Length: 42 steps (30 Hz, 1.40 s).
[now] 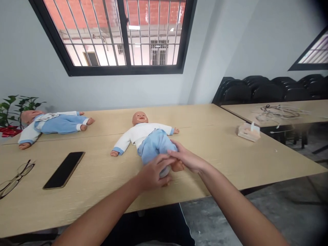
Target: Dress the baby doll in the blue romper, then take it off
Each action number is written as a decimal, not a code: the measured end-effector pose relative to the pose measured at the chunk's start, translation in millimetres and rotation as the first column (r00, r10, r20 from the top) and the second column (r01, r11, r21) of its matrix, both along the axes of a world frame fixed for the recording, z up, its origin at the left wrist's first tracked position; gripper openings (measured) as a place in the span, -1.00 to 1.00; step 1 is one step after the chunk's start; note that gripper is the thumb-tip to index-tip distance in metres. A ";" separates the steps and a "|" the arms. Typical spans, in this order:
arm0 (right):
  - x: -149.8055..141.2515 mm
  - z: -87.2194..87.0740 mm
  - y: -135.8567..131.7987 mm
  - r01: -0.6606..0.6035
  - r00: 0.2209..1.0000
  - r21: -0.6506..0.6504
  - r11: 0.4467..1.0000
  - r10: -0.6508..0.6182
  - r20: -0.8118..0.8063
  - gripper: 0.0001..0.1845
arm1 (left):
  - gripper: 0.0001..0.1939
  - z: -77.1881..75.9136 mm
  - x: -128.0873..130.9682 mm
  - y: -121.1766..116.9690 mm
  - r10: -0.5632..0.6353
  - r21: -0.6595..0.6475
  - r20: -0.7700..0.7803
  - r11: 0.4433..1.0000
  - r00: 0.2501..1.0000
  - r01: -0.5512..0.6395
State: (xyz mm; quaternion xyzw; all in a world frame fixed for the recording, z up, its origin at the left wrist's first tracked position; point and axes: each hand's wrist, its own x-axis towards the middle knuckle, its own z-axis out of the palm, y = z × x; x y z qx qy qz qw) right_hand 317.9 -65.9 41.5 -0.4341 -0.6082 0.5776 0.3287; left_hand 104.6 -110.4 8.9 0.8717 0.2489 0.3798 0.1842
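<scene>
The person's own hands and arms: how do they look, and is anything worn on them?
The left hand and right hand are ungloved. The left forearm and right forearm show no sleeve, watch, bracelet or clear marking. Small rings cannot be ruled out.

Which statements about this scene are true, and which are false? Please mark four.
1. The left bare hand and right bare hand are at the legs of the central smiling plastic doll. True.
2. The black rectangular phone lies right of this doll. False: it lies to the left.
3. The thin-framed eyeglasses lie on the pale wooden table. True.
4. The other plastic doll in white and blue clothes sits upright. False: it lies down.
</scene>
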 end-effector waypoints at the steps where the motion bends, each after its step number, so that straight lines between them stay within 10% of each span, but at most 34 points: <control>1: 7.2 4.7 -2.2 -0.016 1.000 -0.023 1.000 0.017 0.025 -0.10 | -0.41 0.7 -1.2 0.5 -0.051 -0.002 -0.020 0.999 0.999 0.051; 5: 31.0 5.6 8.2 -0.066 0.989 0.002 0.998 0.065 0.134 -0.08 | -0.71 4.4 -30.1 22.1 0.131 0.029 0.069 0.991 0.989 -0.133; 8: 40.6 -5.4 16.2 -0.104 0.980 0.064 0.992 0.091 0.178 -0.05 | -0.76 1.6 -64.5 48.4 0.532 -0.161 0.152 0.845 0.833 -0.510; 10: 41.5 -9.2 15.6 -0.155 0.973 0.151 0.976 0.124 0.195 -0.09 | -0.66 -3.3 -82.5 60.8 0.563 -0.291 0.027 0.795 0.826 -0.532; 14: 27.6 -5.9 -10.1 -0.070 0.926 0.476 0.877 -0.120 0.357 -0.35 | -0.63 -11.2 -92.0 66.6 0.429 -0.386 -0.165 0.801 0.888 -0.458; 18: -5.4 -17.2 -69.5 -0.043 0.780 0.735 0.677 -0.437 0.448 -0.62 | -0.68 -12.4 -82.5 65.2 0.445 -0.418 0.032 0.819 0.895 -0.392; 21: -31.1 -43.6 -107.4 -0.150 0.743 0.712 0.686 -0.397 0.539 -0.39 | -0.61 -14.5 -77.6 67.8 0.407 -0.566 0.305 0.804 0.861 -0.180; 27: -42.0 -76.3 -101.1 0.060 0.690 0.726 0.685 -0.554 0.465 -0.37 | -0.56 -21.9 -74.8 72.3 0.392 -0.671 0.627 0.711 0.673 0.210; 31: -24.6 -55.6 -82.6 0.318 0.801 0.503 0.803 -0.512 0.311 -0.46 | -0.55 -26.2 -89.4 71.7 0.232 -0.731 0.551 0.598 0.802 0.329; 33: -15.3 -39.6 -76.9 0.440 0.852 0.375 0.816 -0.511 0.111 -0.53 | -0.51 -27.7 -99.4 71.4 0.110 -0.759 0.370 0.608 0.923 0.232; 36: -5.3 -19.2 -70.8 0.503 0.861 0.275 0.819 -0.503 -0.076 -0.57 | -0.58 -29.7 -105.6 72.0 0.099 -0.627 -0.052 0.772 0.994 -0.109; 38: -0.9 -12.3 -69.3 0.494 0.867 0.277 0.824 -0.493 -0.077 -0.57 | -0.69 -31.6 -103.0 74.5 0.284 -0.405 -0.265 0.834 0.921 -0.374; 42: 11.2 -17.3 -79.2 0.467 0.850 0.374 0.801 -0.524 0.062 -0.59 | -0.82 -35.4 -98.6 85.8 0.548 -0.208 -0.320 0.755 0.773 -0.622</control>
